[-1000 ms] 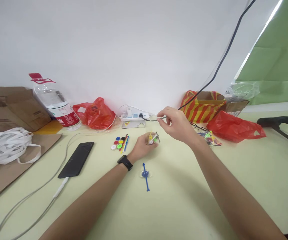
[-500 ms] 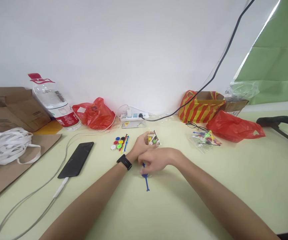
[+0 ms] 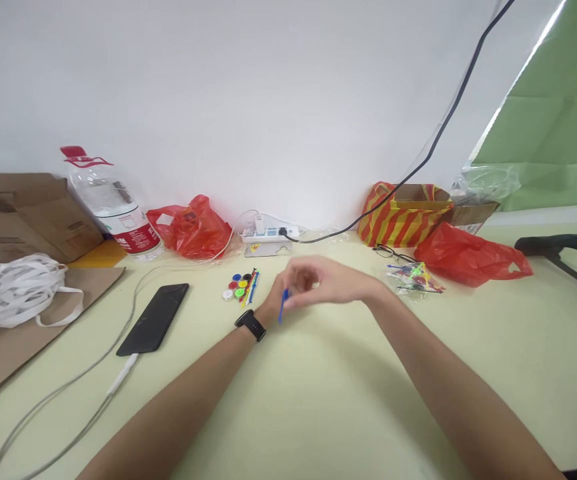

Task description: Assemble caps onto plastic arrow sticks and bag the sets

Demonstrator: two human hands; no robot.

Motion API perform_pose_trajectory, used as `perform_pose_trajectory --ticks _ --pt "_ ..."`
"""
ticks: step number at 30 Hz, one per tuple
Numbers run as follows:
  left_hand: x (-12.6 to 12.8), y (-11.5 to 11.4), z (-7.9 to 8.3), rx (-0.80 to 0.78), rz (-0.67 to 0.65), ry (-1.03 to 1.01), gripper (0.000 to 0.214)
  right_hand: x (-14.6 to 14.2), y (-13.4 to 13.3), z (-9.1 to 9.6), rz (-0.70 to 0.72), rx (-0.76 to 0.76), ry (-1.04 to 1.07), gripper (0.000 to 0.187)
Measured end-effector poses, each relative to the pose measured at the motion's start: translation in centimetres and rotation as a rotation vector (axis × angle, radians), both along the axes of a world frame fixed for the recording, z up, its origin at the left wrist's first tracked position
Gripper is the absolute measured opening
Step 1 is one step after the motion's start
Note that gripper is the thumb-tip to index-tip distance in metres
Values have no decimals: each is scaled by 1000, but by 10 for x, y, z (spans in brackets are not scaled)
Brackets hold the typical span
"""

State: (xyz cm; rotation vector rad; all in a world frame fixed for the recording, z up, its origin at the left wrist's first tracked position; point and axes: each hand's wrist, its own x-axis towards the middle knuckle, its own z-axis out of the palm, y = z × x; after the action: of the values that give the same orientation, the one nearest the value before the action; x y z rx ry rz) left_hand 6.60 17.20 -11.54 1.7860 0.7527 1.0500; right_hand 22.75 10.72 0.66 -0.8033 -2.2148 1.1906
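Note:
My right hand (image 3: pixel 321 283) hovers just above the pale yellow table (image 3: pixel 318 400), blurred, with its fingers pinched on a small blue stick piece (image 3: pixel 283 306) that hangs down from it. My left hand (image 3: pixel 271 308), with a black watch on the wrist, lies mostly hidden behind the right hand; its fingers do not show. A little left of both hands lies a cluster of small coloured discs and sticks (image 3: pixel 241 285). A clear bag of more coloured pieces (image 3: pixel 411 277) rests to the right.
A black phone (image 3: pixel 154 319) on a grey cable lies left. Behind stand a water bottle (image 3: pixel 111 207), red plastic bags (image 3: pixel 193 227), a power strip (image 3: pixel 268 235), a striped bag (image 3: pixel 403 213), glasses (image 3: pixel 393 252). Cardboard and white straps (image 3: pixel 13 290) sit far left.
My right hand came down from the power strip, took the blue stick piece off the table and lifted it up in front of my left hand.

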Motion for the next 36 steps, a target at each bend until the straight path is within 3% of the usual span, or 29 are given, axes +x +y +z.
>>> perform_pose_trajectory --ticks 4,9,13,20,23,27,32,36 --pt "3 0 -3 23 8 37 48 24 9 12 -322 65 314 38" --pt "5 0 -6 -36 -77 22 61 43 15 16 -522 73 517 36" --pt "5 -1 -6 -28 -98 8 58 47 21 13 -566 81 523 31" --pt "5 -3 -6 -11 -91 50 55 41 21 9 -542 24 467 44" --pt "5 -2 -7 1 -72 66 54 41 23 6 -652 198 301 50" --pt "5 -2 -9 25 -47 63 51 40 28 0 -745 494 121 44" --pt "6 -4 -5 5 -78 58 49 39 29 -1 -743 469 129 42" --pt "7 -6 -2 -21 -101 28 46 40 23 4 -733 590 113 44"
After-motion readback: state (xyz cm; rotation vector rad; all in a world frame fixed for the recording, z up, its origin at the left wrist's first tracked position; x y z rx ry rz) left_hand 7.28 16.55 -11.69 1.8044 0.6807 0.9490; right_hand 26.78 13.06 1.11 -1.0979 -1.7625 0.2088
